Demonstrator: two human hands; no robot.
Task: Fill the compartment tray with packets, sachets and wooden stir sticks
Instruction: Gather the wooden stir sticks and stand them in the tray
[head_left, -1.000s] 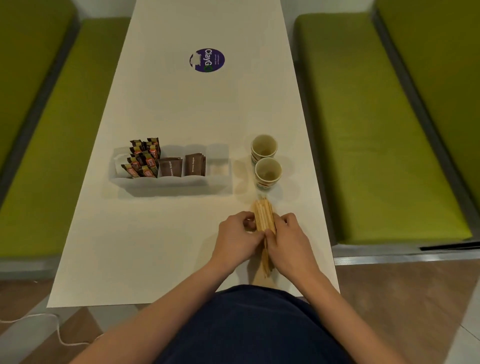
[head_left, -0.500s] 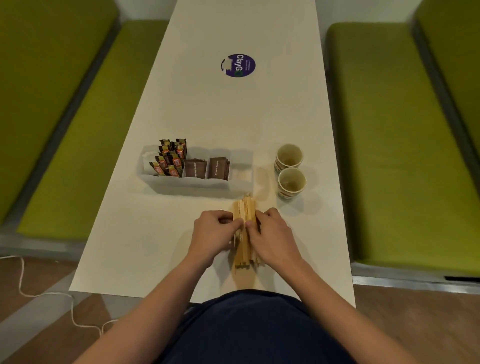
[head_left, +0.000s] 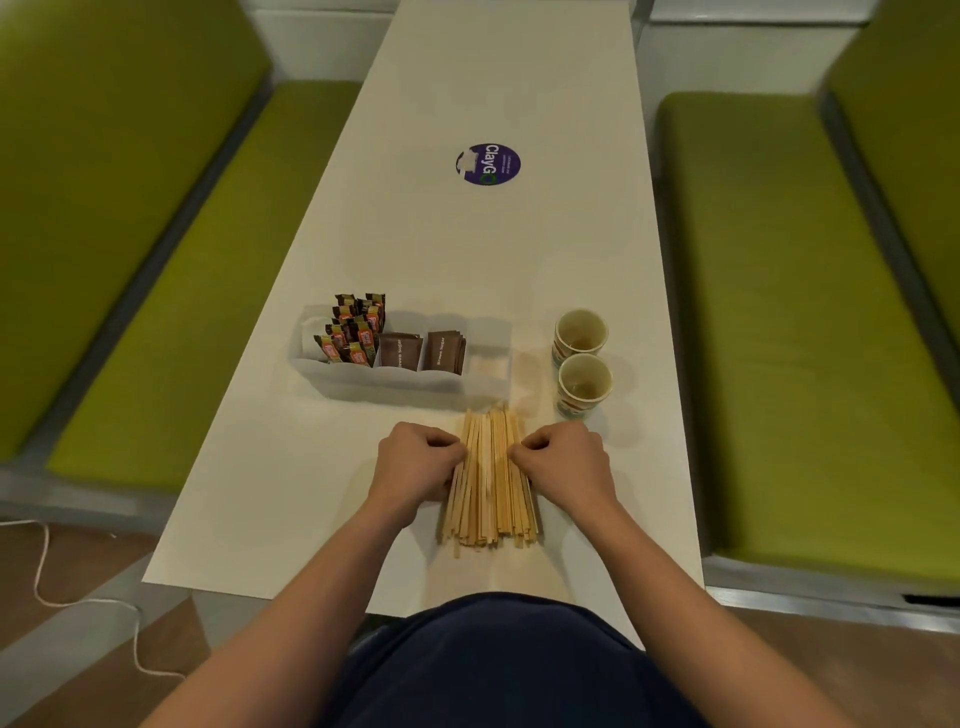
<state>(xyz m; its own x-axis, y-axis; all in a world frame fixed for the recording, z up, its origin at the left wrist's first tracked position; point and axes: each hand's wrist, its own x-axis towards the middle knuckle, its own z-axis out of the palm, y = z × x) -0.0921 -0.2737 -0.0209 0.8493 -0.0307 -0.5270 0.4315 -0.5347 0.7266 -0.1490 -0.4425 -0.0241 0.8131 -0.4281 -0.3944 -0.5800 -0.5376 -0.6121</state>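
While curled fingers of left hand (head_left: 415, 465) and right hand (head_left: 563, 462) clamp | flat wooden stir sticks (head_left: 491, 483) fanned.

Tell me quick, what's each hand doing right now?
Left hand: curled shut, pressing the left side of the wooden stir sticks.
Right hand: curled shut, pressing the bundle's right side.

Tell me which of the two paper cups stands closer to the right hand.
The near cup, the one closer to the person. It stands just beyond the right hand, while the other cup stands behind it, farther up the table.
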